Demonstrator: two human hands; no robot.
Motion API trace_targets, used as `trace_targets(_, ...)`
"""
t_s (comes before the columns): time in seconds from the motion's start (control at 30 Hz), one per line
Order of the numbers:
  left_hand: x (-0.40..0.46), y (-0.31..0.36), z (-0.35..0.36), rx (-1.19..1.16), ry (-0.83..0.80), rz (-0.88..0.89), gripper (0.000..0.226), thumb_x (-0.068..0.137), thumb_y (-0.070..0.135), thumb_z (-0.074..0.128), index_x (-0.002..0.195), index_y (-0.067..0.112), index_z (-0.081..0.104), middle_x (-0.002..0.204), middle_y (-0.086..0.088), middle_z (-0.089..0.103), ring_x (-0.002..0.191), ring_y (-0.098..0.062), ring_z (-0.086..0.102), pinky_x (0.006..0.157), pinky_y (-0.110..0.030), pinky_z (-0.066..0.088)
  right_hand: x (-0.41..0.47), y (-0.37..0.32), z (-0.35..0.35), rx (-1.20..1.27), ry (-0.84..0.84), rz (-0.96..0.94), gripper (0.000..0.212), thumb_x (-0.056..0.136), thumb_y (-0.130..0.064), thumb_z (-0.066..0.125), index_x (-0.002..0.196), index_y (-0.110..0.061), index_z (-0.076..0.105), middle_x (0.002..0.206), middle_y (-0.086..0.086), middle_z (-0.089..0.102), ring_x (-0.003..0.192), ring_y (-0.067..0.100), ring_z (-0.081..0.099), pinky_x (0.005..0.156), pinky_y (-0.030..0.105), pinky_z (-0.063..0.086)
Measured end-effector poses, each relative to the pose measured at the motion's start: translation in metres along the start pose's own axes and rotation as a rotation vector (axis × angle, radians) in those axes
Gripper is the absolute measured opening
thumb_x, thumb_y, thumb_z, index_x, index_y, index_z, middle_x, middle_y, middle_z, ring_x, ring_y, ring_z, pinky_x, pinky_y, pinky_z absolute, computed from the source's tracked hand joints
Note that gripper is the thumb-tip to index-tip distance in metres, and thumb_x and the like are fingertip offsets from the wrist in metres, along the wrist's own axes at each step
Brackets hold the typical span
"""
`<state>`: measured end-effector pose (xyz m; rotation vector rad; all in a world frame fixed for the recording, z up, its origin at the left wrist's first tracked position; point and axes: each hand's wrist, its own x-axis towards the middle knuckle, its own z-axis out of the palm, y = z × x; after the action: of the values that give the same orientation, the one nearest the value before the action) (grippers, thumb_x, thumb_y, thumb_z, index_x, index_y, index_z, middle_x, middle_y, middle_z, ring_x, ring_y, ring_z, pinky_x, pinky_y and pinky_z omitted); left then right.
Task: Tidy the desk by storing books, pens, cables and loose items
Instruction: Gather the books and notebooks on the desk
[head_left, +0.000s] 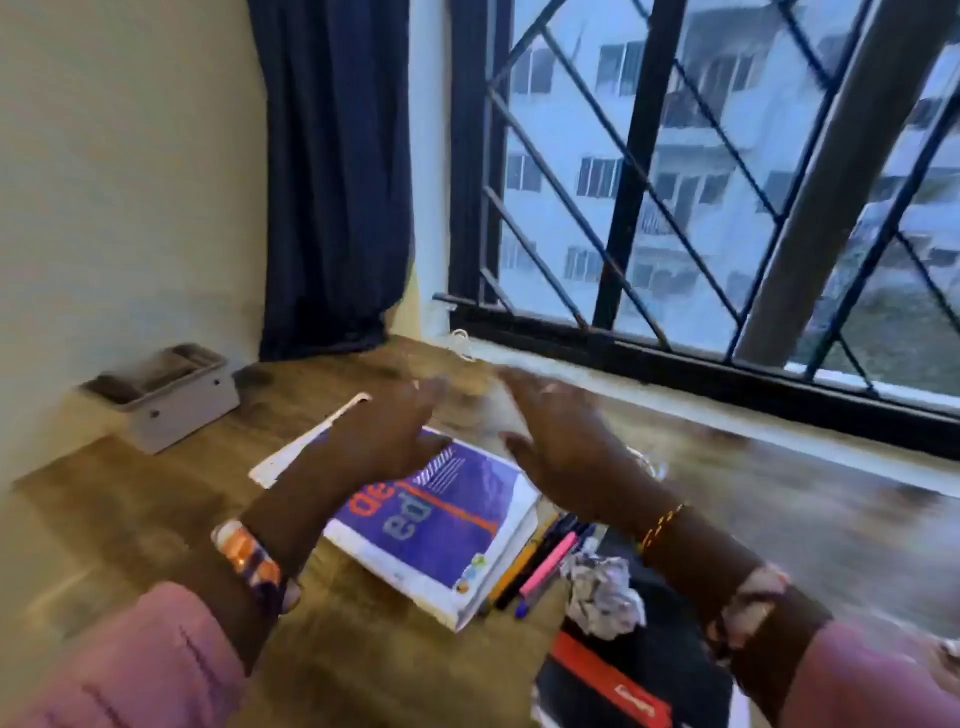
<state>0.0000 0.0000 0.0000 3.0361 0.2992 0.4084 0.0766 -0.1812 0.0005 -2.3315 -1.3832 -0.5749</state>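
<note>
Head view, blurred by motion: both hands hover over a wooden surface (156, 509), fingers spread and holding nothing. The left hand (387, 434) and right hand (558, 441) are near each other, apart. Beneath them lies a purple-covered book (441, 525). Just right of the book, under the right wrist, lie pens (540, 561) and crumpled paper (602, 592). Far left of the left hand sits a grey organiser tray (171, 400).
</note>
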Motion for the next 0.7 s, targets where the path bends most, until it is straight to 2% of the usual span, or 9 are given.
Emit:
trace_targets(0.07, -0.022, -0.002, 0.023, 0.031, -0.291, 0.053, 0.072, 0.088, 0.042, 0.056, 0.147, 0.019, 0.020, 0.145, -0.008, 0.038, 0.132, -0.022, 0.039, 0.102, -0.028, 0.033, -0.015, -0.014, 0.028, -0.043, -0.285, -0.127, 0.058, 0.083, -0.025, 0.046, 0.134, 0.001, 0.042, 0.131, 0.021, 0.052, 0.115, 0.037, 0.053, 0.099, 0.041, 0.038)
trace_targets(0.13, -0.046, -0.005, 0.056, -0.022, -0.451, 0.112, 0.076, 0.083, 0.049, 0.059, 0.145, 0.020, 0.026, 0.146, -0.004, 0.037, 0.133, -0.019, 0.037, 0.104, -0.027, 0.033, -0.043, -0.025, 0.056, -0.094, -0.539, -0.171, 0.059, 0.086, -0.029, 0.045, 0.137, -0.001, 0.036, 0.135, 0.019, 0.047, 0.123, 0.034, 0.047, 0.104, 0.041, 0.034)
trace_targets(0.17, -0.054, -0.006, 0.065, -0.043, -0.488, 0.138, 0.077, 0.079, 0.057, 0.057, 0.142, 0.020, 0.031, 0.145, -0.003, 0.039, 0.132, -0.019, 0.039, 0.103, -0.028, 0.036, -0.054, -0.031, 0.067, -0.108, -0.579, -0.202, 0.059, 0.083, -0.032, 0.041, 0.134, -0.001, 0.041, 0.131, 0.020, 0.051, 0.118, 0.035, 0.051, 0.101, 0.041, 0.038)
trace_targets(0.23, -0.061, -0.015, 0.076, -0.022, -0.469, 0.186, 0.094, 0.063, 0.076, 0.033, 0.136, 0.018, 0.038, 0.144, -0.002, 0.040, 0.132, -0.019, 0.040, 0.102, -0.032, 0.040, -0.072, -0.036, 0.081, -0.082, -0.555, -0.223, 0.061, 0.069, -0.037, 0.033, 0.116, -0.008, 0.059, 0.111, 0.014, 0.064, 0.098, 0.029, 0.064, 0.087, 0.035, 0.051)
trace_targets(0.3, -0.066, -0.026, 0.079, 0.004, -0.448, 0.221, 0.108, 0.050, 0.077, 0.016, 0.138, 0.018, 0.038, 0.148, 0.000, 0.035, 0.135, -0.017, 0.036, 0.104, -0.031, 0.038, -0.085, -0.039, 0.089, -0.105, -0.454, -0.195, 0.058, 0.062, -0.039, 0.033, 0.106, -0.020, 0.064, 0.103, 0.006, 0.069, 0.090, 0.019, 0.068, 0.077, 0.027, 0.055)
trace_targets(0.4, -0.074, -0.031, 0.085, 0.090, -0.481, 0.366, 0.104, 0.065, 0.076, 0.032, 0.145, 0.011, 0.026, 0.155, -0.011, 0.021, 0.141, -0.021, 0.025, 0.110, -0.030, 0.028, -0.103, -0.047, 0.097, -0.161, -0.418, -0.112, 0.057, 0.065, -0.034, 0.036, 0.112, -0.020, 0.066, 0.115, 0.009, 0.068, 0.101, 0.020, 0.067, 0.082, 0.033, 0.055)
trace_targets(0.47, -0.074, -0.028, 0.090, 0.193, -0.493, 0.407, 0.085, 0.083, 0.061, 0.046, 0.147, 0.011, 0.019, 0.155, -0.019, 0.014, 0.142, -0.029, 0.020, 0.112, -0.036, 0.025, -0.114, -0.047, 0.100, -0.203, -0.379, -0.083, 0.058, 0.067, -0.029, 0.036, 0.115, -0.017, 0.066, 0.121, 0.012, 0.064, 0.108, 0.024, 0.064, 0.086, 0.039, 0.054)
trace_targets(0.6, -0.088, -0.022, 0.102, 0.387, -0.423, 0.481, 0.056, 0.100, 0.031, 0.028, 0.148, 0.009, 0.008, 0.153, -0.026, 0.010, 0.141, -0.040, 0.016, 0.107, -0.052, 0.030, -0.135, -0.061, 0.092, -0.191, -0.286, -0.118, 0.057, 0.071, -0.020, 0.035, 0.121, -0.013, 0.061, 0.126, 0.012, 0.061, 0.116, 0.024, 0.059, 0.093, 0.040, 0.050)
trace_targets(0.7, -0.099, -0.020, 0.112, 0.413, -0.286, 0.436, 0.050, 0.094, 0.013, 0.022, 0.142, 0.004, 0.030, 0.137, -0.033, 0.041, 0.124, -0.045, 0.046, 0.083, -0.052, 0.050, -0.150, -0.077, 0.088, -0.092, -0.272, -0.234, 0.047, 0.077, -0.018, 0.037, 0.121, -0.017, 0.051, 0.123, -0.001, 0.064, 0.113, 0.012, 0.060, 0.099, 0.028, 0.046)
